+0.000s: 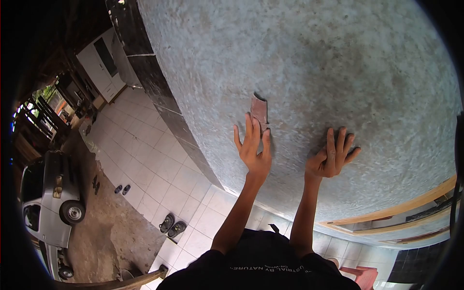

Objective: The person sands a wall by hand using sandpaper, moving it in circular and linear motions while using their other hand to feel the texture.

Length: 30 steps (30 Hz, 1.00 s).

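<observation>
My left hand (253, 153) is raised to a mottled grey-blue wall (309, 58). Its fingers are spread and hold a reddish-brown strip of sandpaper (259, 108) against the surface. The strip's upper end curls away from the wall, and its lower end is partly covered by my fingers. To the right, my right hand (331, 157) rests on the same wall with its fingers apart and nothing visible in it. Part of its palm side is hidden.
Dark tiles (159, 92) border the wall's left edge. A wooden frame (401, 208) sits low at right. Below are white floor tiles (159, 188), dark shoes (172, 225) and a red plastic piece (365, 276). A silver vehicle (50, 217) and a white cabinet (99, 67) stand left.
</observation>
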### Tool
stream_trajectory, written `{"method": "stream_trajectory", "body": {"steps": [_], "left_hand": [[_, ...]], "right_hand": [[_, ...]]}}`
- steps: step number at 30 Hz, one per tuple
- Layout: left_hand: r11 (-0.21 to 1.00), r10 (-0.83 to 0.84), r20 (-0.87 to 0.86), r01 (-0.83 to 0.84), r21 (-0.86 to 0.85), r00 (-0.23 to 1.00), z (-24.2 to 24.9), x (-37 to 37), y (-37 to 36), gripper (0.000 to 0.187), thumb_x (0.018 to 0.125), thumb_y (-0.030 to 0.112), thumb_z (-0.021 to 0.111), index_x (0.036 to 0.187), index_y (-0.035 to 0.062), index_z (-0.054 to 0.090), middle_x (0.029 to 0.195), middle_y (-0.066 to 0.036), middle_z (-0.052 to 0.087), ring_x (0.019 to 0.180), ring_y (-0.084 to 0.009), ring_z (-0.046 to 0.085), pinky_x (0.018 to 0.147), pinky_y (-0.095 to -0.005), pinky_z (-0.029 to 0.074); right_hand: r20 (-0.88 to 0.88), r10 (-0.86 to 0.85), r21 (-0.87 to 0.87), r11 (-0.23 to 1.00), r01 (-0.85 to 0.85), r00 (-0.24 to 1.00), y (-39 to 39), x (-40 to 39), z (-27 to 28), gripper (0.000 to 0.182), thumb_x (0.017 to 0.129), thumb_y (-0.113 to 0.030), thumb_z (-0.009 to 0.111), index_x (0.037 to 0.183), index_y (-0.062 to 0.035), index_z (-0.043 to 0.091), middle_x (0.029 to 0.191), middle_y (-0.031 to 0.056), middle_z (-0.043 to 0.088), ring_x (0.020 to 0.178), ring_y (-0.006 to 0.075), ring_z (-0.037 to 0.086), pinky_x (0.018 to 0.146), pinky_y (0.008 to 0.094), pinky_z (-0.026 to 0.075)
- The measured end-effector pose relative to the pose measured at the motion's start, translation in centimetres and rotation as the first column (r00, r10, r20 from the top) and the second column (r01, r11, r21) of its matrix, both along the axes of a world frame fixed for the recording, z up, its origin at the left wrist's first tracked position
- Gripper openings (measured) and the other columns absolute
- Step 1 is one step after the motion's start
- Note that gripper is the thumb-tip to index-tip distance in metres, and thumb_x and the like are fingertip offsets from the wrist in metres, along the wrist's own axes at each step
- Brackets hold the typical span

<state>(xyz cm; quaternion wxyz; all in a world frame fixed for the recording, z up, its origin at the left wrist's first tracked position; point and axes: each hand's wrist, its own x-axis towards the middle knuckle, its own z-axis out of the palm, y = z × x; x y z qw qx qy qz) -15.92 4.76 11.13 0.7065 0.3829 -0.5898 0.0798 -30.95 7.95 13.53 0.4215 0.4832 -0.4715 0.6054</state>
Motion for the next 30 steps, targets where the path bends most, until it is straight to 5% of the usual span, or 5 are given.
{"method": "stream_trajectory", "body": {"steps": [6, 15, 21, 26, 30], "left_hand": [[0.995, 0.018, -0.027, -0.021, -0.103, 0.999, 7.7, 0.8, -1.4, 0.045, 0.090, 0.006, 0.062, 0.132, -0.0047, 0.050, 0.134, -0.021, 0.052, 0.130, -0.0312, 0.046, 0.114, -0.0501, 0.016], [0.998, -0.012, -0.015, 0.011, -0.059, 1.000, 0.8, -0.9, -0.3, 0.044, 0.090, 0.006, 0.062, 0.131, -0.0040, 0.050, 0.134, -0.020, 0.053, 0.131, -0.0313, 0.045, 0.114, -0.0501, 0.015], [0.993, -0.028, 0.016, 0.030, -0.113, 0.999, 8.7, 0.2, -0.9, 0.043, 0.090, 0.005, 0.062, 0.131, -0.0048, 0.051, 0.135, -0.021, 0.051, 0.131, -0.0324, 0.045, 0.113, -0.0515, 0.016], [0.996, -0.052, 0.032, 0.054, -0.068, 0.998, 2.0, -0.4, -0.2, 0.043, 0.090, 0.006, 0.061, 0.131, -0.0046, 0.051, 0.136, -0.021, 0.050, 0.130, -0.0321, 0.045, 0.114, -0.0513, 0.015], [0.997, -0.038, 0.015, 0.039, -0.074, 0.999, 4.4, -0.3, -0.4, 0.043, 0.090, 0.006, 0.062, 0.131, -0.0045, 0.051, 0.135, -0.022, 0.051, 0.130, -0.0318, 0.045, 0.114, -0.0511, 0.015]], "right_hand": [[-0.003, 0.014, -0.017, 1.000, -0.014, 1.000, 0.0, 0.2, 0.2, 0.046, 0.079, -0.004, 0.038, 0.110, -0.0122, 0.070, 0.129, 0.0064, 0.060, 0.137, 0.0231, 0.038, 0.118, 0.0486, 0.006], [-0.003, 0.005, 0.003, 1.000, -0.005, 1.000, 0.1, 0.1, -0.1, 0.045, 0.080, -0.004, 0.037, 0.111, -0.0130, 0.070, 0.129, 0.0055, 0.060, 0.137, 0.0223, 0.038, 0.118, 0.0483, 0.008], [0.011, -0.002, -0.005, 1.000, 0.002, 1.000, 0.1, 0.2, 0.0, 0.045, 0.081, -0.005, 0.037, 0.110, -0.0140, 0.070, 0.128, 0.0044, 0.060, 0.136, 0.0217, 0.039, 0.119, 0.0476, 0.009], [-0.006, -0.009, 0.005, 1.000, 0.009, 1.000, 0.3, 0.1, -0.2, 0.045, 0.081, -0.006, 0.037, 0.110, -0.0145, 0.071, 0.127, 0.0040, 0.062, 0.135, 0.0215, 0.040, 0.118, 0.0477, 0.010], [-0.014, -0.008, 0.003, 1.000, 0.008, 1.000, 0.3, -0.1, -0.3, 0.045, 0.081, -0.006, 0.037, 0.110, -0.0146, 0.071, 0.126, 0.0038, 0.062, 0.135, 0.0215, 0.041, 0.118, 0.0478, 0.011]]}}
